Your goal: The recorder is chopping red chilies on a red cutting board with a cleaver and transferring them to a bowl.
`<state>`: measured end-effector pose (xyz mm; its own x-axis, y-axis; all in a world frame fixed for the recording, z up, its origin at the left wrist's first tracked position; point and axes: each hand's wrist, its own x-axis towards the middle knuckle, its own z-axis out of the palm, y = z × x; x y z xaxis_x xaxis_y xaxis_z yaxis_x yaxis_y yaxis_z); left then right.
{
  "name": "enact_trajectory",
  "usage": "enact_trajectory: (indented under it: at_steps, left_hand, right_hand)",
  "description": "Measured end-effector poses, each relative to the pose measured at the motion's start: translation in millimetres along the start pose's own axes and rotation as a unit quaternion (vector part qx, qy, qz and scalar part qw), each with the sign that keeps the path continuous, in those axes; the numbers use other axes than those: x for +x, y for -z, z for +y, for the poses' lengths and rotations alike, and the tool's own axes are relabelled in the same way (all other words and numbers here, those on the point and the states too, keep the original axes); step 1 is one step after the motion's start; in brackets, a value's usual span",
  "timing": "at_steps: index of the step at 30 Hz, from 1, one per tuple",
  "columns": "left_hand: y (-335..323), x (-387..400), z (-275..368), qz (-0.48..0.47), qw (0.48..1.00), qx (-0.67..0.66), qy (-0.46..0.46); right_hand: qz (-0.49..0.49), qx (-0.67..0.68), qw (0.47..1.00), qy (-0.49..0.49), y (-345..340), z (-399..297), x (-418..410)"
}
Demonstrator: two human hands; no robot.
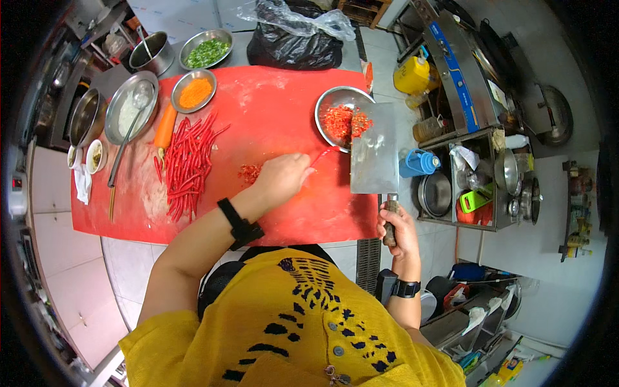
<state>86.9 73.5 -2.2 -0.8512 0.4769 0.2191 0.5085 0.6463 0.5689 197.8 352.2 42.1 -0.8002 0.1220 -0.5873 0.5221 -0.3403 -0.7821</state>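
Observation:
My right hand (400, 230) grips the wooden handle of a broad Chinese cleaver (375, 162). Its blade lies over the right side of a steel bowl (321, 104) of chopped red chili (337, 121), and some chopped bits (361, 125) show at the blade's left edge. A slim red chili (325, 155) pokes out from the pinched fingertips of my left hand (283, 176), its far end near the bowl's lower rim. Beside that hand, a small patch of chopped chili (249, 173) rests on the red cutting board (271, 113). A heap of whole red chilies (191, 169) lies farther left.
A carrot (166, 126) lies by a bowl of chopped orange food (195, 93). Behind are a bowl of chopped greens (207, 52) and a black plastic bag (295, 48). A ladle (125, 150) rests in a steel basin (112, 113). A blue jug (420, 163) stands right of the board.

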Motion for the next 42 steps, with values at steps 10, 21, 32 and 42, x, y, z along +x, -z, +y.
enact_trajectory:
  at_steps: [10,21,32,42]
  left_hand:
    - [-39.9,53.2,17.3,-0.07,0.994,0.043,-0.067]
    - [-52.6,78.9,27.1,-0.051,0.998,0.024,-0.016]
    - [-54.3,79.3,22.6,-0.061,0.998,0.004,0.0]
    - [-65.2,84.6,28.0,-0.056,0.998,0.011,-0.02]
  right_hand:
    - [-0.03,0.024,0.999,-0.012,5.3,-0.7,-2.7]
    - [-0.033,0.064,0.997,-0.011,22.3,-10.0,7.1]
    - [-0.042,0.084,0.995,-0.02,23.6,-11.5,16.7]
    - [-0.049,0.063,0.997,-0.024,19.2,-10.9,10.3]
